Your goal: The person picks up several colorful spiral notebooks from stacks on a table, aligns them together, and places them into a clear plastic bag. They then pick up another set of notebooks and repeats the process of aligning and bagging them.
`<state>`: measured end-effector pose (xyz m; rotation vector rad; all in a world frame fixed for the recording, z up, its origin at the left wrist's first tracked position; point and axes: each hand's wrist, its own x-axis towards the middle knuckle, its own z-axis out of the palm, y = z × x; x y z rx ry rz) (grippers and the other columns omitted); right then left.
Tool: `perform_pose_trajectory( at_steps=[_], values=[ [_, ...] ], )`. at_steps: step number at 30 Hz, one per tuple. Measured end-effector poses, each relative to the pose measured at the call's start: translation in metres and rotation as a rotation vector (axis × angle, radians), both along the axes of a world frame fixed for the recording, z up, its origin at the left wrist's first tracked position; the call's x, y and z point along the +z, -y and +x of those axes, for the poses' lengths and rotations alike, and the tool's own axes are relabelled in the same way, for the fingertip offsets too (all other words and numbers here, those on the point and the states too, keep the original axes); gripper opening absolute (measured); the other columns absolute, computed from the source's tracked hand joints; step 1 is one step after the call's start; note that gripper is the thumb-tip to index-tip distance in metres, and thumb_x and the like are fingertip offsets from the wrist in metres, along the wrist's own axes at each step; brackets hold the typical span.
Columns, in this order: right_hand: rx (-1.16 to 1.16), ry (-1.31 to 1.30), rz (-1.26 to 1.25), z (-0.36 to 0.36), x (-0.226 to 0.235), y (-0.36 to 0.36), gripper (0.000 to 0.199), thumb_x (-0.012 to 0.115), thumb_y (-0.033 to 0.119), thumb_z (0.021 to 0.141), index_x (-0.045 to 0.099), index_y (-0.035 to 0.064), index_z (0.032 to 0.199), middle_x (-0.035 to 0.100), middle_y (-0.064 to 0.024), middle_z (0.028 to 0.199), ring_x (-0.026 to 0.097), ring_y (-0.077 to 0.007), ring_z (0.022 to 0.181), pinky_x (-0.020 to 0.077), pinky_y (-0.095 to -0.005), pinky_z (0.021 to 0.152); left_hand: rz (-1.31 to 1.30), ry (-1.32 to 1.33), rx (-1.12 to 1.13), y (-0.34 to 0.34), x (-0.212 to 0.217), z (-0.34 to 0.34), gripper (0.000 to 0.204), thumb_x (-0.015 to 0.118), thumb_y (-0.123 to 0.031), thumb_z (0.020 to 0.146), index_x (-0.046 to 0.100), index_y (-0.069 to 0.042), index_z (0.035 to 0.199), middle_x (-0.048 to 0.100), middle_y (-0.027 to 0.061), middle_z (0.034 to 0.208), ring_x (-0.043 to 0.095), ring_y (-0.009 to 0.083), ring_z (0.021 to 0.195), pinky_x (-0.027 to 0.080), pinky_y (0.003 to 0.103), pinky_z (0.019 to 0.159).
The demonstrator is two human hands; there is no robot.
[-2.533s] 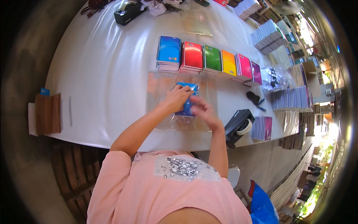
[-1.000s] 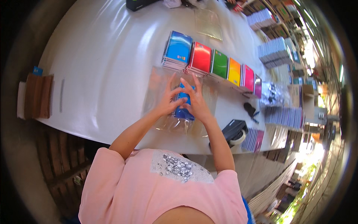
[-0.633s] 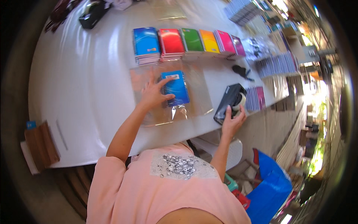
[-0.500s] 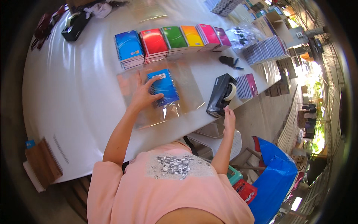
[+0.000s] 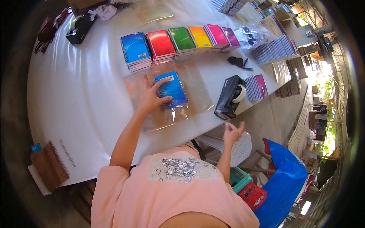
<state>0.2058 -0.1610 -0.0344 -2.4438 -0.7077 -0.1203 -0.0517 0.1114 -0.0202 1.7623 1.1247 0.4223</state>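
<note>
My left hand [image 5: 151, 98] lies flat on a blue spiral notebook [image 5: 173, 88], fingers spread, pressing it down. The notebook sits inside a clear plastic bag [image 5: 186, 99] that lies on top of a stack of such bags on the white table [image 5: 83, 102]. My right hand [image 5: 232, 132] hangs in the air below the table's edge, fingers loosely curled and apart, holding nothing. It is just below a black tape dispenser [image 5: 230, 97] at the table's edge.
A row of notebook stacks runs behind: blue [image 5: 135, 49], red [image 5: 161, 45], green [image 5: 181, 39], yellow [image 5: 200, 37], pink [image 5: 216, 34]. More notebooks [image 5: 256, 86] stand right of the dispenser. A white chair [image 5: 239, 146] and a blue bag [image 5: 283, 178] are below right. Brown covers [image 5: 47, 167] lie at left.
Both hands were on the bagged blue notebook. My right hand left it, went to the tape dispenser, then drew back below the table's edge. My left hand stays on the notebook.
</note>
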Motion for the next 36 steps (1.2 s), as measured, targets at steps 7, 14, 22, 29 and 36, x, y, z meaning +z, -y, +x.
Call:
perform_pose_trajectory(
  at_steps=[7,14,22,29,36],
  values=[
    [0.537,-0.713,-0.009,-0.055,0.109,-0.118,0.056,0.060,0.012,0.085,0.041,0.0181,0.137,0.065,-0.0064,0.074,0.053,-0.0076,0.053,0.0360,-0.0220,0.038,-0.034,-0.045,-0.006,-0.002,0.000,-0.002,0.076,0.081,-0.039,0.058,0.049,-0.035,0.126,-0.003,0.0303,0.146,0.029,0.0421,0.130,0.037,0.042,0.102],
    [1.048,-0.751,-0.285,-0.102,0.072,-0.248,0.103,0.074,0.018,0.072,0.002,0.0185,0.147,0.065,-0.0165,0.080,0.063,-0.0206,0.066,0.0489,-0.0311,0.055,0.195,0.004,0.013,-0.003,-0.032,0.000,0.079,0.081,-0.041,0.057,0.048,-0.034,0.128,-0.002,0.0375,0.142,0.026,0.0417,0.132,0.035,0.042,0.103],
    [0.941,-0.165,-0.396,-0.069,0.057,-0.241,0.105,0.082,0.033,0.061,0.020,0.0055,0.141,0.063,-0.0234,0.102,0.062,-0.0351,0.095,0.0495,-0.0404,0.081,-0.041,-0.020,-0.040,0.000,-0.019,-0.006,0.095,0.082,-0.040,0.061,0.031,-0.024,0.140,0.006,0.0314,0.146,-0.001,0.0378,0.139,0.024,0.046,0.108],
    [1.037,-1.124,0.162,-0.059,0.017,-0.202,0.085,0.076,0.014,0.072,0.025,0.0064,0.140,0.049,-0.0097,0.126,0.050,-0.0197,0.113,0.0430,-0.0329,0.093,-0.187,0.630,0.248,0.063,-0.003,0.024,0.139,0.086,-0.034,0.058,-0.023,-0.001,0.138,0.007,0.0225,0.149,0.018,0.0319,0.137,0.023,0.038,0.109],
    [1.160,-1.114,0.374,-0.065,-0.012,-0.170,0.099,0.072,-0.002,0.072,0.007,0.0102,0.145,0.029,-0.0093,0.142,0.034,-0.0202,0.127,0.0279,-0.0338,0.106,0.060,0.620,0.184,0.096,-0.018,0.031,0.130,0.083,-0.025,0.062,-0.017,-0.007,0.142,0.007,0.0214,0.149,0.018,0.0319,0.136,0.023,0.040,0.108]
  ],
)
